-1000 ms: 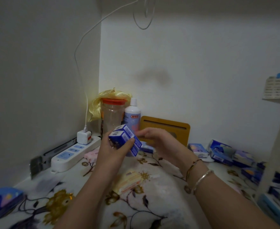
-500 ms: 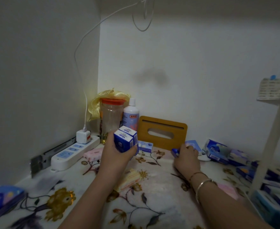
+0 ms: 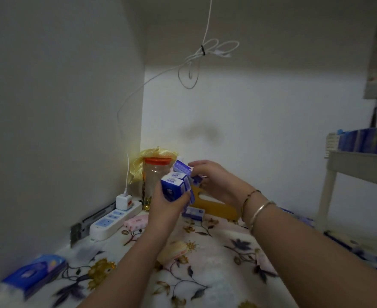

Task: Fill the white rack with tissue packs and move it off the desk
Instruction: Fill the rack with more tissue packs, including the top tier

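Behind hands: jar (image 3: 155,178), power strip (image 3: 114,218) | right: white rack (image 3: 358,165)

My left hand (image 3: 165,210) gripping a stack of blue tissue packs (image 3: 174,188) above the floral tabletop (image 3: 205,274), my right hand (image 3: 214,181) pinching another blue pack (image 3: 183,168) against the stack, white rack (image 3: 358,165) at right holding packs, power strip (image 3: 114,220) by the wall

right hand (image 3: 214,181) back up from the desk, pinching another tissue pack (image 3: 184,168) | brought against the stack of packs (image 3: 175,188) gripped in left hand (image 3: 167,205) | view tilted upward
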The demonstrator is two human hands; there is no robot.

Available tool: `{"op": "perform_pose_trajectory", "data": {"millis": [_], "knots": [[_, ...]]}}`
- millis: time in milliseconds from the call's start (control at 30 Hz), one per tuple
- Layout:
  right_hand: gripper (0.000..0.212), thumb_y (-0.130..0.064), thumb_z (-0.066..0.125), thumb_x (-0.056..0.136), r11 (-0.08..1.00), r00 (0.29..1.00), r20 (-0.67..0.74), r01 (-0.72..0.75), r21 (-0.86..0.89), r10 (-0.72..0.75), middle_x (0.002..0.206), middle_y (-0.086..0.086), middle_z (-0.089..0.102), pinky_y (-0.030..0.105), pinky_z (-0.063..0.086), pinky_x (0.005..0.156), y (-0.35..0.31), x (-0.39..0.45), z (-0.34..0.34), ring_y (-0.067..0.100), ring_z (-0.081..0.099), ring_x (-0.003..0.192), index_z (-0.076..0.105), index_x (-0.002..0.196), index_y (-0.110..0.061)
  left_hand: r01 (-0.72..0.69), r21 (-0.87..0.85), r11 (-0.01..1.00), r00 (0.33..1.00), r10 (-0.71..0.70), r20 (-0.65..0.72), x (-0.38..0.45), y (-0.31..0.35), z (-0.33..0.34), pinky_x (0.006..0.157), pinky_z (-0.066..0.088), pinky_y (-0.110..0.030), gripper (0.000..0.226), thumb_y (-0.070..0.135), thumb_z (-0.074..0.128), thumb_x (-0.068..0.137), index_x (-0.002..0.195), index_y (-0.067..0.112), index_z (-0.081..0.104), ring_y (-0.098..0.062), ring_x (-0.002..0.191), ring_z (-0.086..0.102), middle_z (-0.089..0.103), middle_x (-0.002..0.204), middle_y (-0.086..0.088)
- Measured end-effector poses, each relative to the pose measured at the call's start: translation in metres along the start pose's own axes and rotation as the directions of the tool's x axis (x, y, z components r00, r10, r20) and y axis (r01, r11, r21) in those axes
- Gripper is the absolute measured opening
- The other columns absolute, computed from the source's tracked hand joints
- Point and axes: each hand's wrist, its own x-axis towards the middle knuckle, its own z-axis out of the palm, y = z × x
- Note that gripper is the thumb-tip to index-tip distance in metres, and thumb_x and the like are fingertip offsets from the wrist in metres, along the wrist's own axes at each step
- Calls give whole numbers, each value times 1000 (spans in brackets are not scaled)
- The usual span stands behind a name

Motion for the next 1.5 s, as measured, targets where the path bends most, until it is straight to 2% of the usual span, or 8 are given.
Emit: {"op": "perform_pose_trajectory", "data": {"millis": [267,533,667,800,967,1167,1300,1500], "knots": [[37,10,37,72,976,980,-6,201,83,-201,99,18,61,27,48,67,-64,-63,-3,26,57,90,58,99,-1,-228,41,973,973,226,51,-10,96,4,68,50,-11,48,12,73,81,119,25,48,7,91,55,59,104,16],[64,-49,64,76,896,911,-20,402,-188,-413,91,16,64,30,46,63,-168,-158,-35,21,58,66,47,116,-2,-453,71,889,886,440,146,-57,214,53,56,51,-12,42,13,73,80,113,22,50,1,76,63,64,98,7],[60,-30,75,79,857,879,-82,432,-281,-470,91,3,63,18,47,54,-204,-211,-80,7,57,59,34,120,-13,-524,21,852,834,507,216,-86,262,97,51,48,-11,43,7,74,77,110,22,52,4,61,63,65,85,8],[55,-17,73,80,821,849,-198,373,-432,-489,91,4,59,16,46,53,-224,-262,-128,11,55,62,35,119,-13,-532,-13,847,805,510,304,-113,286,151,57,55,-22,45,8,73,72,111,22,54,-13,68,69,71,87,0],[13,-8,60,86,796,769,-384,255,-549,-511,74,8,59,19,41,48,-230,-320,-197,16,53,57,49,92,-10,-549,-56,834,663,475,578,-138,299,226,72,57,-22,59,20,80,73,123,23,50,-4,84,68,67,106,8],[38,-2,54,86,905,658,-644,145,-400,-390,103,9,53,30,41,63,-201,-368,-302,18,55,80,43,119,-16,-677,155,720,464,254,848,-161,281,287,102,40,-26,51,38,56,87,135,22,50,-8,123,50,52,139,4],[41,0,54,76,929,706,-672,-54,-365,-223,100,11,56,30,45,68,-176,-374,-341,21,56,88,48,116,-11,-752,255,608,371,71,926,-167,263,297,103,43,-32,46,43,53,90,132,24,54,-12,118,54,57,132,4],[38,9,49,85,891,834,-547,-191,-412,-74,116,17,56,35,56,79,-146,-348,-341,26,61,103,46,118,-10,-851,238,468,319,101,942,-165,259,294,93,50,-40,44,32,60,84,127,31,57,-12,103,61,66,115,6]]}}
